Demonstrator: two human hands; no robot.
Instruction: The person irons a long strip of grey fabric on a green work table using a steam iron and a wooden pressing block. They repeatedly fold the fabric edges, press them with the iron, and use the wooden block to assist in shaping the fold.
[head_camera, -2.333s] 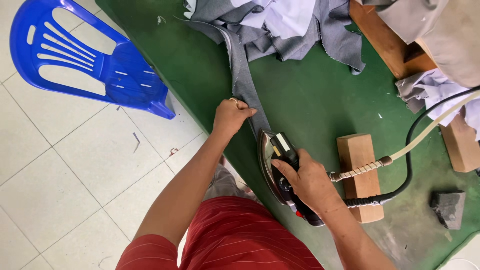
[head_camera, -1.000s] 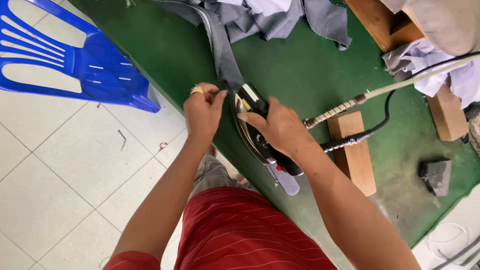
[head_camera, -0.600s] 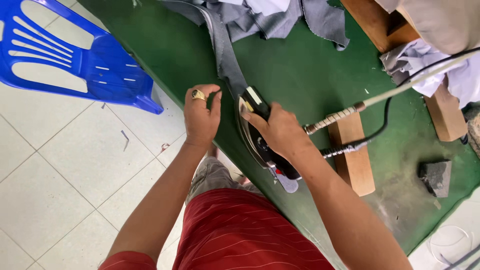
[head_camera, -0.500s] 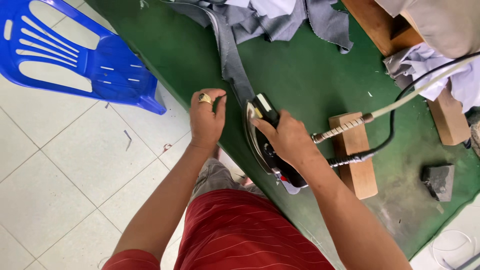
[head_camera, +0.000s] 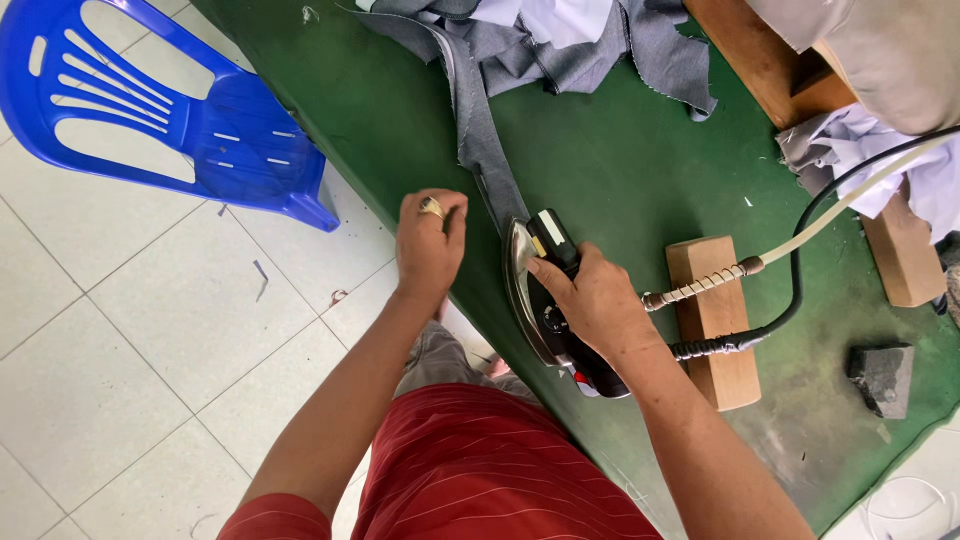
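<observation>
Floor: pale square tiles (head_camera: 130, 330) fill the left side, with a few scraps lying on them.
Chair: a blue plastic chair (head_camera: 190, 120) stands on the tiles at upper left, just beside the desk edge.
Desk: a green-covered desk (head_camera: 620, 170) runs diagonally from the top centre to the lower right, its cover scuffed and stained near the lower right corner.
Left hand (head_camera: 428, 245): at the near desk edge, fingers curled together and a ring on one finger; it sits just beside the end of the grey fabric strip (head_camera: 480, 130) — whether it pinches the cloth cannot be told.
Fabric: the strip stretches from a heap of grey and white cloth pieces (head_camera: 570, 40) at the top down to the nose of the iron.
Right hand (head_camera: 597, 300): clamped around the handle of the black electric iron (head_camera: 545, 290), forearm angled in from the lower right.
Iron: sole on the desk, tip on the strip's lower end.
Blocks: a wooden block (head_camera: 712, 320) lies just right of the iron — a hose and black cord (head_camera: 800, 270) pass over it.
Far right: a small dark block (head_camera: 882, 375) rests alone.
</observation>
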